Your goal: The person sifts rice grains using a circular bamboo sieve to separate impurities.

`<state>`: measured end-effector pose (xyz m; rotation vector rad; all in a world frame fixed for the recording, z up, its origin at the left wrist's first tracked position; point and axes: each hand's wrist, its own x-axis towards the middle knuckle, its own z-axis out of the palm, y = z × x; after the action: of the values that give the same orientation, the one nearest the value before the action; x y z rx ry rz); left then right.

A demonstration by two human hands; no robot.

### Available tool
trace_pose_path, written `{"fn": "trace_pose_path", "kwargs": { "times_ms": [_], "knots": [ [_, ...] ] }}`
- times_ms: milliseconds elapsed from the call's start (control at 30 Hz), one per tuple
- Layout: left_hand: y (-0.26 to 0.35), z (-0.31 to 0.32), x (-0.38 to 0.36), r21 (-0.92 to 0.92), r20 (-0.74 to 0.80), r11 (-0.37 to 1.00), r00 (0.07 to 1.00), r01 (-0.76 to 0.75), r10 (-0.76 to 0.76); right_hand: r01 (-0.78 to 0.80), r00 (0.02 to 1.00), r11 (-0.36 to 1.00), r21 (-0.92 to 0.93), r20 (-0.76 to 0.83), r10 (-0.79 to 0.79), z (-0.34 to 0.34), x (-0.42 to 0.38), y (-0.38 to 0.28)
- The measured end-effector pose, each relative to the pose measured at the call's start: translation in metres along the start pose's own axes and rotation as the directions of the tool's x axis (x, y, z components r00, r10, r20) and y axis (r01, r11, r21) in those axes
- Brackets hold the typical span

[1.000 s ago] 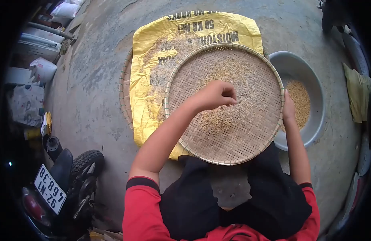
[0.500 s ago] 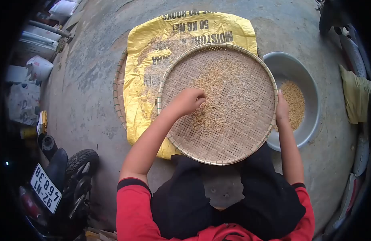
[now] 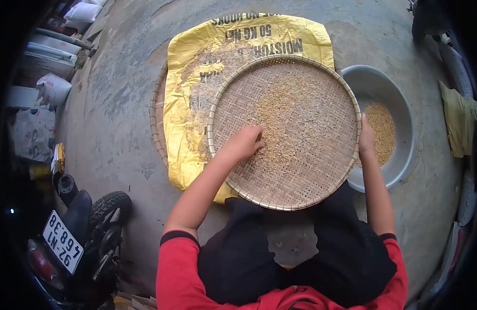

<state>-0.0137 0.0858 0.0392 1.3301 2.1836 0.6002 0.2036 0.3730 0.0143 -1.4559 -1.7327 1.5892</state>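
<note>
Head view — left hand (image 3: 247, 141) curled closed over grain (image 3: 281, 119) — right hand (image 3: 367, 136) gripping the woven tray (image 3: 311, 188) sideways.

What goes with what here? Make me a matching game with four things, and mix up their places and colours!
Things:
1. Sack
2. Left hand
3. Tub
4. Right hand

Places and colours:
A. On the right edge of the round tray
B. Grey, with a heap of grain inside
C. Yellow, with black letters
D. Reaching in over the tray, fingers curled

Right pairs: 1-C, 2-D, 3-B, 4-A
</note>
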Motion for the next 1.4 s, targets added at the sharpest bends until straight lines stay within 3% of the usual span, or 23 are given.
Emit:
{"fn": "trace_pose_path", "kwargs": {
  "times_ms": [67, 233, 300, 500, 633, 700, 767, 833, 867, 933, 1033, 1100, 1200, 1333, 1400],
  "knots": [
    [0.001, 0.001, 0.0, 0.013, 0.047, 0.998, 0.996, 0.069, -0.069, 0.011, 1.0, 1.0, -0.024, 0.011, -0.011, -0.002, 0.003, 0.003],
    [-0.001, 0.003, -0.003, 0.042, 0.015, 0.998, 0.999, 0.044, -0.044, 0.028, 0.999, 1.0, -0.005, 0.03, -0.028, -0.002, 0.004, 0.004],
    [0.0, 0.002, -0.002, 0.052, 0.032, 0.998, 0.998, 0.046, -0.048, 0.05, 0.999, 0.995, -0.083, 0.019, -0.049, -0.003, 0.005, 0.005],
    [0.003, -0.008, 0.006, -0.008, 0.133, 0.997, 0.988, 0.077, -0.075, 0.049, 0.997, 0.999, -0.001, 0.065, -0.049, -0.004, 0.012, 0.014],
    [0.056, -0.041, 0.034, -0.29, 0.322, 0.944, 0.945, 0.156, -0.057, 0.054, 0.998, 0.998, -0.02, 0.025, -0.054, -0.003, 0.007, 0.007],
    [0.101, -0.053, 0.064, -0.643, 0.295, 0.762, 0.943, 0.075, 0.156, 0.018, 0.999, 0.995, -0.099, 0.03, -0.015, -0.004, 0.004, 0.003],
    [0.16, -0.074, 0.08, -0.704, 0.145, 0.689, 0.916, -0.17, 0.373, 0.049, 0.999, 0.994, -0.095, 0.007, -0.048, 0.0, -0.008, -0.009],
    [0.187, -0.084, 0.088, -0.812, 0.082, 0.529, 0.85, -0.246, 0.521, 0.087, 0.996, 0.992, -0.092, -0.012, -0.089, 0.001, -0.011, -0.014],
    [0.183, -0.083, 0.09, -0.813, 0.073, 0.525, 0.852, -0.25, 0.518, 0.069, 0.997, 0.995, -0.068, -0.027, -0.071, 0.002, -0.01, -0.012],
    [0.162, -0.072, 0.09, -0.713, 0.062, 0.647, 0.894, -0.271, 0.443, 0.049, 0.998, 0.998, -0.04, -0.037, -0.051, 0.001, -0.007, -0.012],
    [0.096, -0.046, 0.069, -0.407, 0.081, 0.913, 0.996, -0.003, 0.039, 0.027, 1.0, 0.998, -0.048, 0.015, -0.026, -0.002, -0.004, -0.006],
    [0.058, -0.036, 0.043, -0.271, 0.081, 0.96, 0.996, 0.065, -0.045, 0.022, 0.999, 0.999, -0.024, 0.047, -0.021, -0.003, 0.001, 0.0],
    [0.033, -0.028, 0.015, -0.157, 0.124, 0.981, 0.988, 0.112, -0.093, 0.03, 1.0, 0.997, -0.069, -0.002, -0.03, -0.002, 0.001, 0.0],
    [0.017, -0.013, 0.001, -0.182, 0.125, 0.979, 0.99, 0.093, -0.071, 0.017, 1.0, 0.995, -0.095, 0.024, -0.015, -0.004, 0.004, 0.003],
    [0.016, -0.007, 0.0, -0.19, 0.104, 0.982, 0.994, -0.007, 0.027, 0.017, 1.0, 0.996, -0.083, 0.003, -0.017, -0.003, 0.009, 0.009]
  ]
}}
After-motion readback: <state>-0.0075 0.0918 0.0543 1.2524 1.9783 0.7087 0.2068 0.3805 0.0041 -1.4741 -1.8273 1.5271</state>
